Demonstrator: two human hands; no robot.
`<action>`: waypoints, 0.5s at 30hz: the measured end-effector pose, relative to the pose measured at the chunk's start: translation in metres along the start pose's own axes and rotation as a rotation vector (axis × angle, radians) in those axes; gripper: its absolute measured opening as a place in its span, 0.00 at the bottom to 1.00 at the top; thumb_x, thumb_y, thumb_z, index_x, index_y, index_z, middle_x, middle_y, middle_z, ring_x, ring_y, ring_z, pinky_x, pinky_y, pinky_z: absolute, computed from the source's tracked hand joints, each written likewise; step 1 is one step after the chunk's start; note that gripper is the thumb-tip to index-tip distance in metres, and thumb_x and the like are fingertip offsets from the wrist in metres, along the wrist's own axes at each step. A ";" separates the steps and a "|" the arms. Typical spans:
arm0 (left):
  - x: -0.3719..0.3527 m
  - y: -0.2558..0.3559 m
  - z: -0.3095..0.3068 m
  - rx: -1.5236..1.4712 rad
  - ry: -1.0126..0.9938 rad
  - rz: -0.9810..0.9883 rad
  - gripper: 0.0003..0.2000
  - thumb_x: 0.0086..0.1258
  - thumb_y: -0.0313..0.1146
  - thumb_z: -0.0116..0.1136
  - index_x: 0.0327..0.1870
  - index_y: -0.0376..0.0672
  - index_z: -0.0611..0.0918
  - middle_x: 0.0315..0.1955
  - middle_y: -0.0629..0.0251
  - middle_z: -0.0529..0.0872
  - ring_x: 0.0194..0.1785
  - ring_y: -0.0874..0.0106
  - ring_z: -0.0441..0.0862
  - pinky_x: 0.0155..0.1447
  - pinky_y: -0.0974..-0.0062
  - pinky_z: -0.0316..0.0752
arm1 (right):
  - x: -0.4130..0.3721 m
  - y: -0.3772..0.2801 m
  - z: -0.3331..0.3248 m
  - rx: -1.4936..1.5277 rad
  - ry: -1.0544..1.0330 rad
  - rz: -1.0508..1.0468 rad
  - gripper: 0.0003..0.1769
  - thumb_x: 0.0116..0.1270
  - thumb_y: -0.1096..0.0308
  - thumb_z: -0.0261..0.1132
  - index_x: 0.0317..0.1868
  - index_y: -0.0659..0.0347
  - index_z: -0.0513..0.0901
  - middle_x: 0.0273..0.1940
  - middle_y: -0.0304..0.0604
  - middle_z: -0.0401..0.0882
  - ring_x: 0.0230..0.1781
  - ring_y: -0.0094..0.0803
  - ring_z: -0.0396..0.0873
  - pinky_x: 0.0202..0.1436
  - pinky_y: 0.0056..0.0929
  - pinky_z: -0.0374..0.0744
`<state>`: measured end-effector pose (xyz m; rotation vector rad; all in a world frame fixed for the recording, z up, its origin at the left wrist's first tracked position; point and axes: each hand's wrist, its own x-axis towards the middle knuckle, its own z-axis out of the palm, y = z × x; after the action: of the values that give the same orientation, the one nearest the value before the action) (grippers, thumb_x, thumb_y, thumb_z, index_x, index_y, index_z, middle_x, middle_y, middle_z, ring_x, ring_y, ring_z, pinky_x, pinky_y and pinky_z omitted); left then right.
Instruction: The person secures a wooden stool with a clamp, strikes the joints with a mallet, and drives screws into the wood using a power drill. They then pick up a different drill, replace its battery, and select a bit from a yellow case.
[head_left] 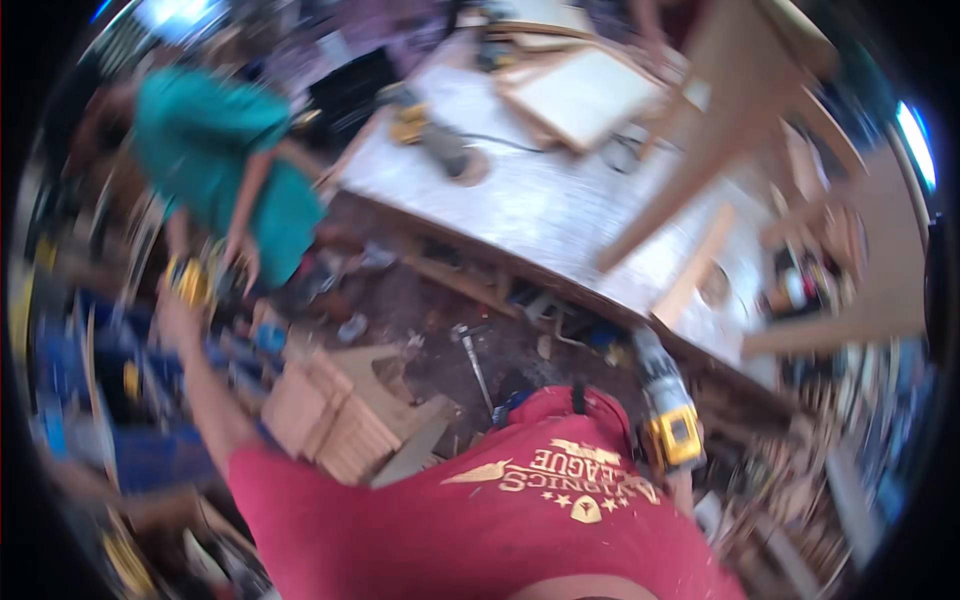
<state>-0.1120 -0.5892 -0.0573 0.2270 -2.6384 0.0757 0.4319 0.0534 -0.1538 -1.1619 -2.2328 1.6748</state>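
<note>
2 hands were noted at the yellow tool point(190, 280) on the left: left hand point(178, 305) and co-worker's hand point(243, 262). Finger states were blurred and could not be told, likewise for right hand point(682, 492) by the drill point(668, 425). A drop was feared from an unsure shared grip.

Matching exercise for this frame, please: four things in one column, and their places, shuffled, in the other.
Things:
1 hammer
2 wooden frame
3 yellow drill
4 stack of wood blocks

Places:
A flat on the workbench top
B at the right edge of the red shirt
C on the floor, between the blocks and the bench
D on the floor, by the shirt's left shoulder

Pairs: 1-C, 2-A, 3-B, 4-D
</note>
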 end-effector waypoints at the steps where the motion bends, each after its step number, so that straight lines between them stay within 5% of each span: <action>1: 0.002 -0.018 0.021 0.025 0.077 0.053 0.45 0.51 0.41 0.74 0.74 0.47 0.64 0.61 0.48 0.76 0.62 0.49 0.76 0.63 0.55 0.74 | -0.003 -0.007 0.001 0.016 -0.001 -0.027 0.26 0.56 0.68 0.76 0.55 0.62 0.81 0.44 0.42 0.87 0.43 0.26 0.85 0.48 0.27 0.82; 3: 0.003 -0.048 0.052 0.339 0.153 0.023 0.48 0.53 0.54 0.72 0.76 0.48 0.62 0.59 0.52 0.76 0.57 0.51 0.79 0.59 0.49 0.74 | -0.007 -0.025 0.000 0.056 -0.015 -0.092 0.26 0.55 0.68 0.76 0.55 0.62 0.81 0.44 0.42 0.87 0.43 0.25 0.85 0.48 0.27 0.83; 5: 0.017 -0.052 0.044 0.394 0.107 -0.026 0.42 0.58 0.67 0.62 0.65 0.42 0.76 0.47 0.55 0.84 0.46 0.53 0.84 0.47 0.58 0.81 | -0.008 -0.047 -0.003 0.111 -0.018 -0.177 0.26 0.55 0.68 0.77 0.55 0.62 0.81 0.44 0.42 0.87 0.43 0.25 0.85 0.48 0.26 0.83; 6: 0.000 -0.007 -0.009 0.203 0.040 -0.181 0.36 0.58 0.65 0.65 0.55 0.39 0.81 0.42 0.53 0.86 0.39 0.53 0.86 0.37 0.60 0.82 | -0.007 -0.061 -0.005 0.140 -0.017 -0.230 0.27 0.55 0.68 0.77 0.55 0.63 0.81 0.44 0.42 0.87 0.43 0.25 0.85 0.48 0.26 0.83; 9: -0.039 0.023 -0.036 -0.023 0.337 -0.233 0.32 0.58 0.57 0.67 0.54 0.38 0.81 0.44 0.53 0.85 0.41 0.55 0.86 0.39 0.61 0.82 | -0.012 -0.088 -0.017 -0.015 0.101 -0.534 0.27 0.52 0.65 0.79 0.52 0.62 0.83 0.44 0.42 0.87 0.42 0.28 0.86 0.48 0.27 0.83; 15: -0.127 0.083 -0.068 -0.482 0.581 -0.135 0.26 0.58 0.43 0.70 0.53 0.37 0.80 0.47 0.54 0.85 0.45 0.59 0.86 0.45 0.61 0.83 | -0.005 -0.058 -0.020 0.078 0.183 -0.559 0.24 0.52 0.64 0.80 0.49 0.61 0.83 0.42 0.42 0.87 0.40 0.33 0.86 0.45 0.28 0.83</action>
<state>0.0157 -0.4826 -0.0586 0.1807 -1.9836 -0.4651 0.4169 0.0601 -0.0941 -0.5635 -2.0921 1.3508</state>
